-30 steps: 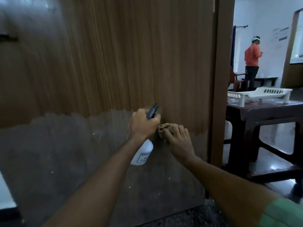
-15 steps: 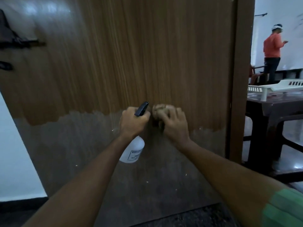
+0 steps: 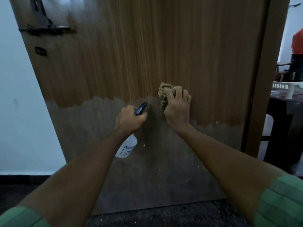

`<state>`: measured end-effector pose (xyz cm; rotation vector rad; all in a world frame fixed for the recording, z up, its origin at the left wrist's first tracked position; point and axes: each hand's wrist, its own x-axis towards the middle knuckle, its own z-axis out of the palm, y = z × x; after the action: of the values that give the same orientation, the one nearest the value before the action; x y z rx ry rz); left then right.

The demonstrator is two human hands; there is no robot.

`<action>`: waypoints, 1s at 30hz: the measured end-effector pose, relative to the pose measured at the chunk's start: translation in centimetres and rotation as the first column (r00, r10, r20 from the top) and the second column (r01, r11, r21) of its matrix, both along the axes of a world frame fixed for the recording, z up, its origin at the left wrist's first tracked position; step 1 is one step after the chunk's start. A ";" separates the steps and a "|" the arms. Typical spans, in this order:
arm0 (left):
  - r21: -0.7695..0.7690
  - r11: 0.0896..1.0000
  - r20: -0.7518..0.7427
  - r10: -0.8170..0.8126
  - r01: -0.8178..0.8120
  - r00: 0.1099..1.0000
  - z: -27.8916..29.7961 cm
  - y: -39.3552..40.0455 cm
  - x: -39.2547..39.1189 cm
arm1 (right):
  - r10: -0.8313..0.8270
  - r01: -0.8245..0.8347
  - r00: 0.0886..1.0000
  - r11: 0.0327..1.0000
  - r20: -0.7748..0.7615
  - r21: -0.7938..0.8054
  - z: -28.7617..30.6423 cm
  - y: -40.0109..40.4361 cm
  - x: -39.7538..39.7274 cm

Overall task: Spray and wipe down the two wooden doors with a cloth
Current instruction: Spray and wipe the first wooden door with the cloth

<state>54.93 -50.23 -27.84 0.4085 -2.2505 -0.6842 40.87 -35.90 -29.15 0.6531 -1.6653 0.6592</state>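
Note:
A wooden door (image 3: 147, 46) fills the view, brown grain above and a worn grey band across its lower part. My left hand (image 3: 128, 119) grips a white spray bottle (image 3: 127, 147) with a black nozzle pointing at the door. My right hand (image 3: 177, 108) holds a bunched tan cloth (image 3: 164, 92) pressed against the door, right at the line between the brown and the grey. The two hands are close together, the cloth slightly higher than the nozzle.
A dark metal latch (image 3: 44, 27) sits at the door's upper left. The door frame (image 3: 265, 79) stands on the right, and beyond it a dark table (image 3: 283, 115) carrying a white rack (image 3: 285, 86). A person in an orange top (image 3: 297, 46) stands far right. White wall (image 3: 19, 104) lies left.
My right hand has carried the cloth upward on the door, from level with the bottle to above the grey band's edge. My view has swung left, bringing the latch and wall into sight.

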 end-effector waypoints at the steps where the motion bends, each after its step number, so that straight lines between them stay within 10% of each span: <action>1: 0.013 1.000 -0.009 0.003 -0.003 1.000 -0.5 -0.5 0.1 | 0.003 -0.003 1.000 0.999 0.007 -0.039 0.0 -0.6 0.4; 7: 0.086 0.995 -0.079 -0.048 0.055 0.996 -1.0 -1.3 0.9 | 0.173 -0.007 0.954 0.830 -0.246 0.558 -8.8 1.2 -0.4; 14: 0.010 0.987 -0.081 -0.158 0.159 0.984 -2.1 -3.5 1.1 | 0.029 -0.030 0.999 0.998 -0.025 -0.063 0.5 -3.7 2.4; 20: 0.052 0.992 -0.143 -0.104 0.113 0.984 -1.9 -5.0 2.9 | 0.201 -0.074 0.955 0.875 -0.219 0.478 -8.6 -2.7 2.2; 27: -0.003 0.995 -0.088 -0.103 0.103 0.991 -3.5 -7.3 4.2 | 0.134 -0.130 0.988 0.990 -0.080 0.046 -1.2 -7.1 4.6; 30: -0.003 0.994 -0.105 -0.107 0.107 0.989 -3.1 -7.7 5.0 | 0.190 -0.130 0.964 0.947 -0.184 0.293 -6.8 -6.8 4.2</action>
<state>59.98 -57.97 -30.98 0.2484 -2.1841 -0.7462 45.10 -42.66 -35.96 1.0356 -1.5288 0.4536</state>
